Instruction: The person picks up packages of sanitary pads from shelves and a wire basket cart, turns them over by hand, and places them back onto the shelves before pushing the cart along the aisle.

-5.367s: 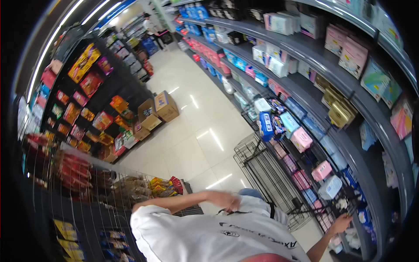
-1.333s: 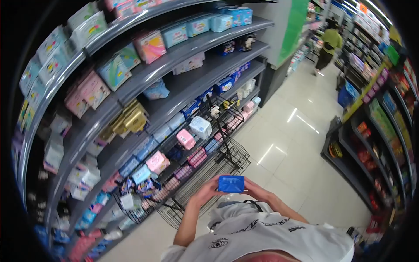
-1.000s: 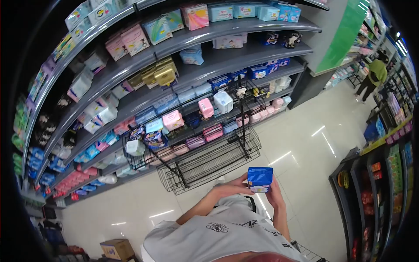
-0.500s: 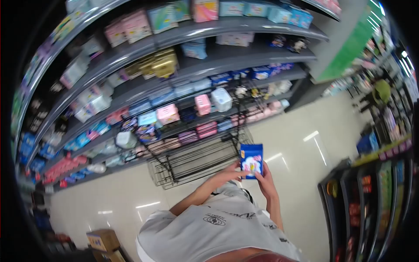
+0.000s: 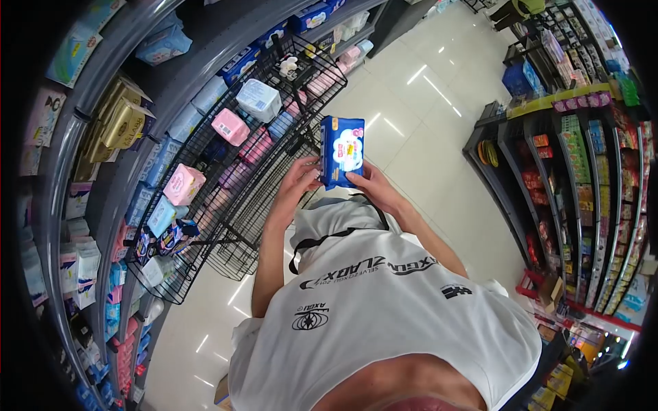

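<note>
A dark blue pack of sanitary pads (image 5: 344,152) with a white flower-shaped label is held upright in front of my body, its printed face towards me. My right hand (image 5: 375,183) grips its lower right corner, thumb across the front. At the lower left edge my left hand (image 5: 301,179) is closed on the pack, with part of its fingers hidden behind it. Just beyond and left of the hands stands a black wire cart (image 5: 226,236). Its upper basket holds a white pack (image 5: 258,101), pink packs (image 5: 231,127) and several other packs.
Shelves (image 5: 51,205) of packaged goods run along the left side, close to the cart. On the right a rack (image 5: 507,198) holds many small colourful packets. Pale tiled floor (image 5: 411,144) lies between them. A person in green (image 5: 524,8) is at the far top.
My view has swung to the right, so the shelves and cart now lie at the left. The pack appears larger and higher in view, still in both hands.
</note>
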Demonstrator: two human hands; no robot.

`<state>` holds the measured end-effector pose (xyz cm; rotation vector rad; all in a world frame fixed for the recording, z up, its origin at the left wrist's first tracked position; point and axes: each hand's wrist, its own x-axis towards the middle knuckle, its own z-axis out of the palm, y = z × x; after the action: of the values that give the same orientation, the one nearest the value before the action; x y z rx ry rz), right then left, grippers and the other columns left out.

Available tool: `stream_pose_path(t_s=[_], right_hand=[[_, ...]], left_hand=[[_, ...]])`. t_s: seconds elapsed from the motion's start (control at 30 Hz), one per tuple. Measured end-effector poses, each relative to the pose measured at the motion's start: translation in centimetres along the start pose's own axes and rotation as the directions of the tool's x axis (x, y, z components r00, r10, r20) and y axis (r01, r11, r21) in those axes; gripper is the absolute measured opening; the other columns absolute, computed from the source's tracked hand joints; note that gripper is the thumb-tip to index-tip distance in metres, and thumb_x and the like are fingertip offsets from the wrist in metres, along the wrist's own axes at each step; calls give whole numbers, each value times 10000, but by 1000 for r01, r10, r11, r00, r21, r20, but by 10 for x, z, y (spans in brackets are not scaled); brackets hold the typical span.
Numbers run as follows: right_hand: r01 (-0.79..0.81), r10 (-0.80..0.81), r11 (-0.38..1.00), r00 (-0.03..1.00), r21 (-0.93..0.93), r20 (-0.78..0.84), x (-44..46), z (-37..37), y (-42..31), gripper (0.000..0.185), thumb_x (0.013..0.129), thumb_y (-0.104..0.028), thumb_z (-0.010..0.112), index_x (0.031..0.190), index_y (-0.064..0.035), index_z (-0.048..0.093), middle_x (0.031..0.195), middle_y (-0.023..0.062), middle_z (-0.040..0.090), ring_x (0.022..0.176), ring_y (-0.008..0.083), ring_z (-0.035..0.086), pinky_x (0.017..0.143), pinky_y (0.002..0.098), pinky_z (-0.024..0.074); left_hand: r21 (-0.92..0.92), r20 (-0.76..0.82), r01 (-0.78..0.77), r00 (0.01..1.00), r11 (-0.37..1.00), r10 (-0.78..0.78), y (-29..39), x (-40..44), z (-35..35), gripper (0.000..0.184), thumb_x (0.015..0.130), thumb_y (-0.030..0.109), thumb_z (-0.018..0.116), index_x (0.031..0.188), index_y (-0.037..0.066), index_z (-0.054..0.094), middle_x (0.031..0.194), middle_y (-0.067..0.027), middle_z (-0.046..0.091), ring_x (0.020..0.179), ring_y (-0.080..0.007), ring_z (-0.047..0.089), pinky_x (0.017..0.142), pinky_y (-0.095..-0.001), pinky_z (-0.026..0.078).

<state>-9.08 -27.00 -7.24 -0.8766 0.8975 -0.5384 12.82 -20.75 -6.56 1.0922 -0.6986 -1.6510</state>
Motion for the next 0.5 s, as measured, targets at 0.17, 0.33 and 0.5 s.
stream_pose_path(t_s=[0.17, 0.33, 0.5], right_hand=[[14, -12, 968, 1000, -249, 7, 17, 15, -14, 681, 822, -109, 744, 1396, -20, 389, 1251, 67, 567, 1151, 143, 520, 993, 283, 401], [94, -86, 971, 995, -219, 48, 38, 18, -13, 766, 761, -29, 778, 1420, -47, 387, 1299, 56, 519, 1213, 154, 459, 1010, 321, 406], [65, -23, 985, 969, -162, 246, 47, 13, -47, 573, 878, -163, 684, 1392, -61, 454, 1433, 54, 409, 1297, 179, 399, 1054, 336, 359]], left_hand=[[-33, -34, 33, 999, 999, -34, -7, 3, -23, 494, 972, 277, 550, 1391, 96, 359, 1254, -100, 512, 1124, -167, 530, 921, -309, 439], [-230, -51, 24, 998, 973, -37, -3, 15, -28, 532, 989, 249, 519, 1440, 125, 267, 1298, -95, 480, 1221, -209, 485, 967, -418, 466], [-440, -15, 0, 1000, 898, -7, -22, 38, -48, 635, 937, 507, 518, 1430, 149, 338, 1397, -91, 438, 1283, -280, 431, 1020, -556, 386]])
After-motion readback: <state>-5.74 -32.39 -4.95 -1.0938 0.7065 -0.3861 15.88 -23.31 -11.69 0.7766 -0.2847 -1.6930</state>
